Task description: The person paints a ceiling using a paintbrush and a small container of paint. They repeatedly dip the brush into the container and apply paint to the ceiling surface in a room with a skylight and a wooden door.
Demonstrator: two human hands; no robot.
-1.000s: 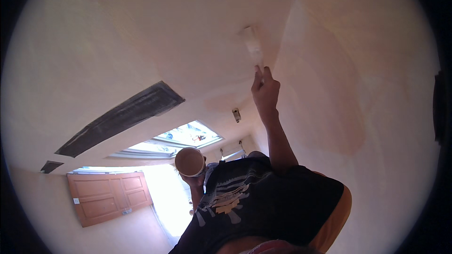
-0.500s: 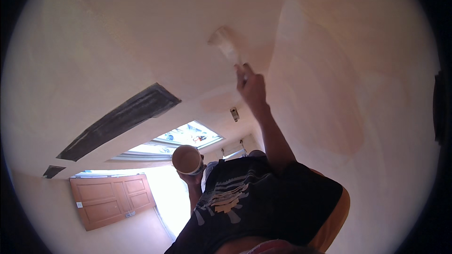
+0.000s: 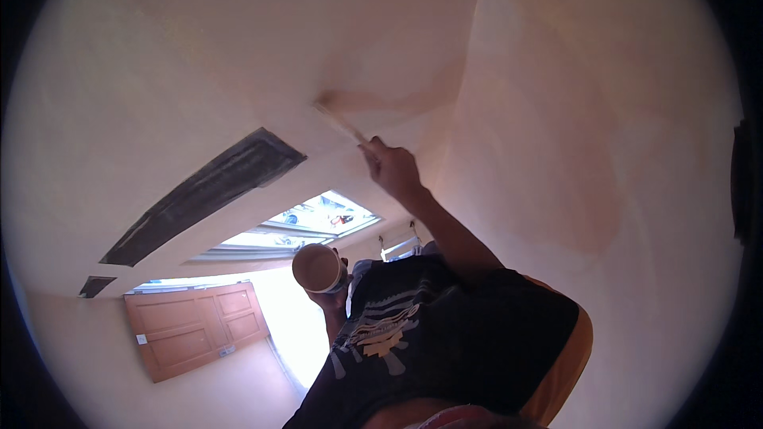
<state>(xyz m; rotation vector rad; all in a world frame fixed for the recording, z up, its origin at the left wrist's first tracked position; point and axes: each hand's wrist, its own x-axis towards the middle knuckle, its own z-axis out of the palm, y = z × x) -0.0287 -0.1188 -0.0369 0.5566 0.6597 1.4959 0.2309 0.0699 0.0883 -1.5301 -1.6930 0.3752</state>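
A paint brush (image 3: 342, 121) with a long pale handle is in my right hand (image 3: 393, 168), which is closed around the handle. The brush head touches the pale pinkish wall (image 3: 381, 24), beside a darker, damp-looking streak. Lower and to the left, my left hand (image 3: 332, 299) grips a round pale tub (image 3: 316, 268) held near my chest. The tub's open mouth shows a light inside; its contents cannot be made out.
A long dark grey patch (image 3: 203, 199) runs along the wall at left, with a smaller dark patch (image 3: 97, 286) near its end. Below are a bright window (image 3: 326, 214) and a brown panelled shutter (image 3: 199, 330). A wall corner (image 3: 463, 71) rises right of the brush.
My right hand has moved down and to the left with the brush, which now lies more slanted. A darker streak shows right of the brush head. The tub stays almost in place.
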